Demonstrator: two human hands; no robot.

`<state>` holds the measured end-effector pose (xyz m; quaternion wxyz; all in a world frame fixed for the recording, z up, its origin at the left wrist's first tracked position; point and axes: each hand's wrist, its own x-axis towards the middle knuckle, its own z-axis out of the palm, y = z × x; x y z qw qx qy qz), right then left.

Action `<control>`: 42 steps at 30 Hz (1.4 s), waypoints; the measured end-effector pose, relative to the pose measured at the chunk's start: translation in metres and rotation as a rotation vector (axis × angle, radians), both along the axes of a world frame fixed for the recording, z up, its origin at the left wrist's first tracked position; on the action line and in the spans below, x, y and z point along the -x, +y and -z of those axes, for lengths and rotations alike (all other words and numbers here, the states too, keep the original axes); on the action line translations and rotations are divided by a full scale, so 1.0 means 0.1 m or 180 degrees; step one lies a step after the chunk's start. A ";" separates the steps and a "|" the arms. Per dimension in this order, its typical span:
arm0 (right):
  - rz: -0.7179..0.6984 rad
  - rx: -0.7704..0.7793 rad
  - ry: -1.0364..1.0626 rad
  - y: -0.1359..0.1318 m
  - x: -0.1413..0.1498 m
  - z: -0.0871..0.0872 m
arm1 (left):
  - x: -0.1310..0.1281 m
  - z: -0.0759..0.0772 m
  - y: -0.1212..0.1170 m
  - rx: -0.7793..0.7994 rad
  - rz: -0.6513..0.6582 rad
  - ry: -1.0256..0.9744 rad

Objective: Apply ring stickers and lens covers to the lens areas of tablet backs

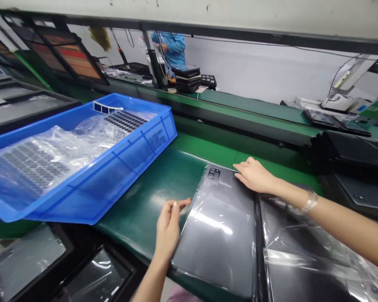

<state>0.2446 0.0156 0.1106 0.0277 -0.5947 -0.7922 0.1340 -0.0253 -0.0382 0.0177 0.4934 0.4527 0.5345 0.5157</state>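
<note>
A dark grey tablet (222, 226) in a clear plastic sleeve lies back side up on the green bench mat (154, 188), its camera bump at the top left corner. My left hand (170, 222) is closed beside the tablet's left edge, thumb and fingers pinched together with the fingertips at the sleeve's edge. What sits in that pinch is too small to make out. At the tablet's top right corner, my right hand (255, 175) grips the edge, thumb and fingers at the corner. Under my right forearm lie more plastic-wrapped tablets (302, 239).
A blue bin (129, 161) at left holds bagged sheets of dark labels (34, 165). Black trays (91, 272) with wrapped panels sit at lower left. Dark stacked trays (359, 159) stand at right. Across the bench, a person in blue (174, 46) stands near stacked devices (187, 77).
</note>
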 end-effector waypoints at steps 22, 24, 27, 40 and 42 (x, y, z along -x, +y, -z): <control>0.0351 0.0674 0.0792 0.55 0.22 0.24 | -0.04 -0.12 -0.61 -0.3041 0.1340 0.2706; 0.0296 0.0577 0.0574 0.58 0.27 0.23 | -0.05 -0.12 -0.65 -0.3204 0.1143 0.2731; 0.0125 0.0317 0.0162 0.58 0.36 0.21 | -0.07 -0.12 -0.69 -0.3475 0.0785 0.2802; -0.1824 -0.1235 -0.0597 -1.03 0.85 -0.13 | -0.06 0.03 -0.66 -0.3463 0.0126 0.2274; -0.2081 -0.1129 -0.0367 -1.26 0.92 -0.27 | -0.01 0.05 -0.68 -0.2784 -0.0340 0.1454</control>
